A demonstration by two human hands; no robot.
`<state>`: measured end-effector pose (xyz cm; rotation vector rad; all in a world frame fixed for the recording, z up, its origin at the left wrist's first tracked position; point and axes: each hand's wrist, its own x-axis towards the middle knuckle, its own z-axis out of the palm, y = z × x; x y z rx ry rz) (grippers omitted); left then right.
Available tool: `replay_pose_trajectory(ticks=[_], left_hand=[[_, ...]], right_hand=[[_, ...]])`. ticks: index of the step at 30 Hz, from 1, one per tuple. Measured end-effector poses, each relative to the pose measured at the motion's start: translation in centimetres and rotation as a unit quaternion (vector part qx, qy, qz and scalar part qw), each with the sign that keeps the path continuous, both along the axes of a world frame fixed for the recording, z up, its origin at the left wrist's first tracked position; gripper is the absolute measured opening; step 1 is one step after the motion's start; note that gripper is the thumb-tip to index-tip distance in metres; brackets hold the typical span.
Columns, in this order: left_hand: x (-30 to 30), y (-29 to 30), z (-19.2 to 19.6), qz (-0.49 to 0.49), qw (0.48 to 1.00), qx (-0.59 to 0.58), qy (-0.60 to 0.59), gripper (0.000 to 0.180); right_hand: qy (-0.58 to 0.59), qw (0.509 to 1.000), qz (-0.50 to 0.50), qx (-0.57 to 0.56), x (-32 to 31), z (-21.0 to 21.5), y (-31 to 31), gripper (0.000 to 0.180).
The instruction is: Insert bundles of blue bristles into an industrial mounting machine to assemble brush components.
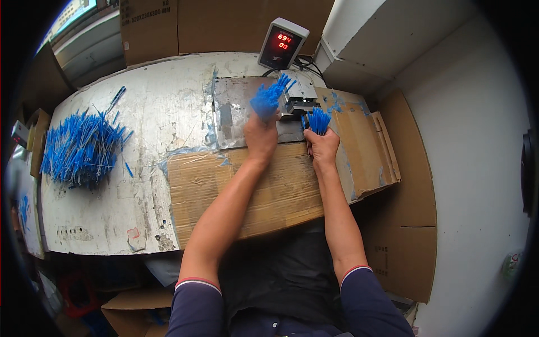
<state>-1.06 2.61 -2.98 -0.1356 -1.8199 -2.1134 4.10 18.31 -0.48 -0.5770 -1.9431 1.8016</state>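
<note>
Head view: hands apart. Left hand (261, 139) is closed round the left bundle (267, 101) of thin blue brushes, above the metal plate (231, 126). Right hand (324, 147) grips the right bundle (319, 121) just in front of the small metal machine (299, 90).

Handling (judged): each brush is light; wire stems likely springy and easily bent, blue ends soft. A loose bunch may slip or splay, so best hold is a full grip round the stems, below the blue ends.

Appearance: bright blue ends point up, fanned and uneven in both bundles; left one blurred, stems mostly hidden by fingers. At far left of the table (146, 106), a tangled pile (84, 149) shows similar blue lengths, pale wires, some small end loops.
</note>
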Motion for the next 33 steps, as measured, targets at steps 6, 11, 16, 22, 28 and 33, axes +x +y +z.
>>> replay_pose_trajectory(ticks=[6,11,16,22,28,33], left_hand=[[0.6,-0.3,1.5,0.141,0.981,-0.118,0.062,0.017],[0.4,-0.7,0.7,0.103,0.977,-0.177,0.064,0.019],[0.6,-0.1,1.1,0.046,0.950,-0.298,0.085,0.009],[0.4,-2.7,0.8,0.038,0.929,-0.356,0.093,0.012],[1.0,1.8,0.7,0.036,0.945,-0.295,0.139,0.020],[1.0,0.7,-1.1,0.055,0.931,-0.334,0.133,0.017]], right_hand=[[-0.027,0.999,-0.020,0.042,-0.5,-0.6,0.5,0.014],[-0.014,1.000,-0.004,0.007,0.3,0.8,-1.0,0.014],[0.039,0.992,0.011,-0.121,1.4,1.5,-0.2,0.013],[0.024,0.987,-0.006,-0.157,1.0,0.1,-2.4,0.017],[0.071,0.988,-0.020,-0.135,2.6,-0.6,3.0,0.019],[0.167,0.977,-0.117,-0.059,2.2,-3.2,2.0,0.010]])
